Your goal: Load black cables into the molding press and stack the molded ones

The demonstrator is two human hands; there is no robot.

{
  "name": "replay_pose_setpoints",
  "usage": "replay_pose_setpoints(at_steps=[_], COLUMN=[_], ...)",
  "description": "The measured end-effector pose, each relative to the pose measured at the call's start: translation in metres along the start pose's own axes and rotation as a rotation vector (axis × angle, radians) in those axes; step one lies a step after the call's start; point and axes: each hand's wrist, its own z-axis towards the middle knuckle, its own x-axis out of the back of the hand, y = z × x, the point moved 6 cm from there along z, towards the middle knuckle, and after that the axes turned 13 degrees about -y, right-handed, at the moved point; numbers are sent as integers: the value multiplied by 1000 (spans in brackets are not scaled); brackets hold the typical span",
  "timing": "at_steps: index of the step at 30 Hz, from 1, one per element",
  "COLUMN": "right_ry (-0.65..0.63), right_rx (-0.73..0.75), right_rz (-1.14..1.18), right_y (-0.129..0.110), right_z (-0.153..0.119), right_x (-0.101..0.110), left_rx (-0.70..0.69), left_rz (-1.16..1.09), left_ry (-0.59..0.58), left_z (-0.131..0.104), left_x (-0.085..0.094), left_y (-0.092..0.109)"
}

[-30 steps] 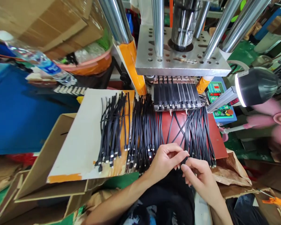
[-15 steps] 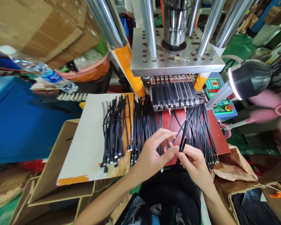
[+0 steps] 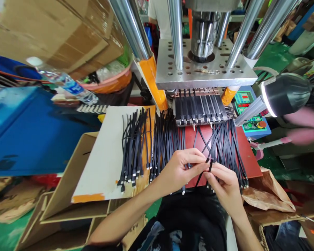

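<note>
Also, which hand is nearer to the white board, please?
Left. The left hand is a little to the right of the white board; the right hand is farther right, beyond the left one.

from where i'm standing, the work surface is two boards side by side. the left one is a white board (image 3: 96, 160), with an orange-brown strip (image 3: 151, 120) down its right side and orange paint on its near left corner. a loose bunch of black cables (image 3: 136, 150) lies over white and strip alike, plug ends toward the person. next to it is a red board (image 3: 247, 150), a thick row of cables (image 3: 167, 143) along its left and a crisscrossed spread of cables (image 3: 226, 146) on its right.
</note>
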Motion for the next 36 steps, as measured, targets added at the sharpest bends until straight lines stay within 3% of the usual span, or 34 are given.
replay_pose_setpoints(at_steps=[4,7,11,13,16,20,22,24,26,28,31,36], right_ry=[-8,-41,-256,-400,-505,-334,-309,-334,-369,-381,-372,-222], right_rx=[-1,-49,-156,-179,-176,-120,-80,-59,-54,-39,-14,97], right_rz=[-3,8,46,41,-67,-143,-111,-74,-59,-67,-107,-266], right_y=[-2,11,37,43,42,36,38,45,53,60,66,64], right_z=[9,9,-3,-2,26,116,162,199,224,237,244,243], right_x=[-3,-15,-41,-40,-1,82,104,109,105,99,95,99], left_rx=[-24,-25,-11,-37,-61,55,135,128,8,-135,-191,-179], left_rz=[54,116,233,347,603,822,784,733,793,976,1239,1343], left_ry=[11,68,202,242,279,353,443,479,371,152,-100,-172], left_z=[3,12,39,61,102,151,156,146,129,110,91,100], left_x=[-1,8,44,66,94,119,128,127,113,93,74,69], left_y=[3,8,7,0,-18,-43,-49,-49,-43,-37,-40,-43])
